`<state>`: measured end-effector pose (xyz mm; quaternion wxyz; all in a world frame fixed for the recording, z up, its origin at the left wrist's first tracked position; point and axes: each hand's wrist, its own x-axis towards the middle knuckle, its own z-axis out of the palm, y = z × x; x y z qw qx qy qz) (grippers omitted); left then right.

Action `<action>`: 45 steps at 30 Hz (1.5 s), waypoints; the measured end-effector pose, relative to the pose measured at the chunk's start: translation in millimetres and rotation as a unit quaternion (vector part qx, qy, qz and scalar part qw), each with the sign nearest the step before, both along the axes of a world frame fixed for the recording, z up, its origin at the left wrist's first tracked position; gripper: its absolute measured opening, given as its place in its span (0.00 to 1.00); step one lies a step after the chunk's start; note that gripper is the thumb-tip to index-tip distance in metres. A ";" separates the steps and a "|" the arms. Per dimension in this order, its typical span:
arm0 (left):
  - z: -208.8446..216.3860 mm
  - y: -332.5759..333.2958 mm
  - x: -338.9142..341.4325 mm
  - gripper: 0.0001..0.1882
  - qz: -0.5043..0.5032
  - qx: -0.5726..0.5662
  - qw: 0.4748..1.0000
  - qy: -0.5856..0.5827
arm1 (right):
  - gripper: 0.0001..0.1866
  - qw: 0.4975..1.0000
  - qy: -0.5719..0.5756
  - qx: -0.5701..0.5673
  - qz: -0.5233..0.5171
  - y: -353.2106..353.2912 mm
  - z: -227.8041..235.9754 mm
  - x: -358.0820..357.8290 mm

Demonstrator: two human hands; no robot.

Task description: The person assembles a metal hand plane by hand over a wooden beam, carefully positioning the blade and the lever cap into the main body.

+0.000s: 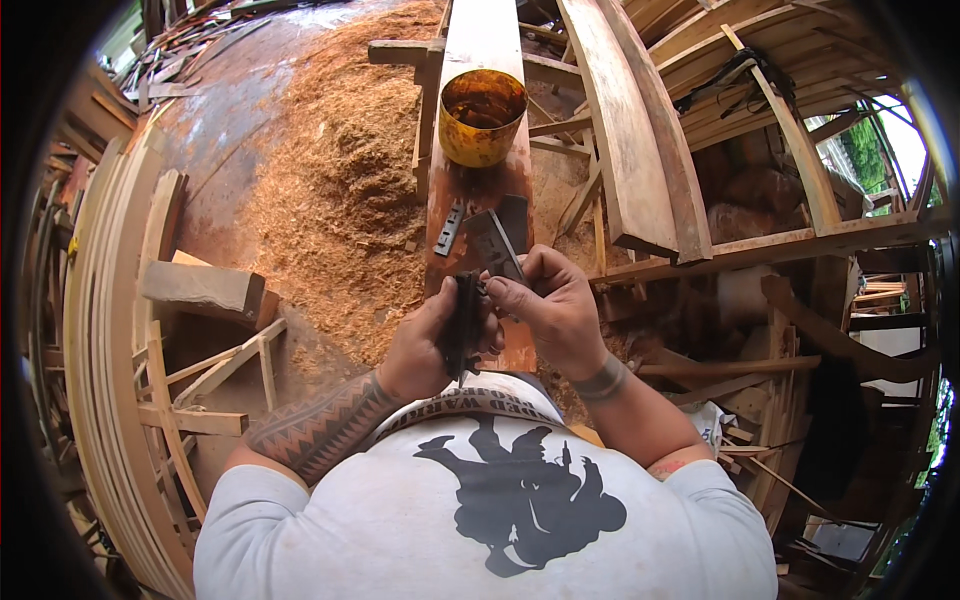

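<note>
Daylight through the right-hand opening (900, 140), glare on the plank's far end (483, 38), shadowy lower right, bent edges, black corners

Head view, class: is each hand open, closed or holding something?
Left hand: closed, holding a dark metal part.
Right hand: fingers curled beside it; grip unclear.

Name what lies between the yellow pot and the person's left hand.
The head view shows a slotted metal strip between the yellow pot and left hand, with flat metal plates to its right.

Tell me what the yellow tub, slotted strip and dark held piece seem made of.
Yellow tub: probably plastic, its smooth wall glossy, stained brown. Slotted strip: likely metal, dull grey, crisply notched. Dark held piece: perhaps metal, blackish; shadow leaves it open.
</note>
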<state>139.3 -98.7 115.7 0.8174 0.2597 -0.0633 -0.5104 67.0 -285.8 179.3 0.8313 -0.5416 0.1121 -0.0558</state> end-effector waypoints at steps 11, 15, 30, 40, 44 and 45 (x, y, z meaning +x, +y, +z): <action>24.2 0.6 -3.4 0.35 0.001 0.191 0.960 -0.207 | 0.15 0.995 -0.072 -0.063 0.004 -9.0 -6.6 -3.7; 25.9 -4.0 3.0 0.35 -0.018 0.168 0.968 -0.186 | 0.15 0.980 -0.159 -0.119 -0.005 -14.2 -14.2 -8.0; 36.0 -11.2 8.2 0.36 -0.015 0.111 0.986 -0.124 | 0.17 0.963 -0.199 -0.177 0.037 -28.2 -9.6 -20.8; 27.0 -15.8 2.8 0.36 -0.023 0.071 0.997 -0.017 | 0.13 0.975 -0.151 -0.158 -0.034 -18.5 2.8 -15.1; 24.0 -16.8 4.6 0.26 -0.014 0.062 0.998 -0.023 | 0.13 0.987 -0.100 -0.125 -0.034 -8.9 2.2 -18.8; 24.8 -17.2 4.3 0.22 -0.002 0.098 0.994 -0.052 | 0.13 0.987 -0.099 -0.121 -0.043 -8.6 2.3 -19.3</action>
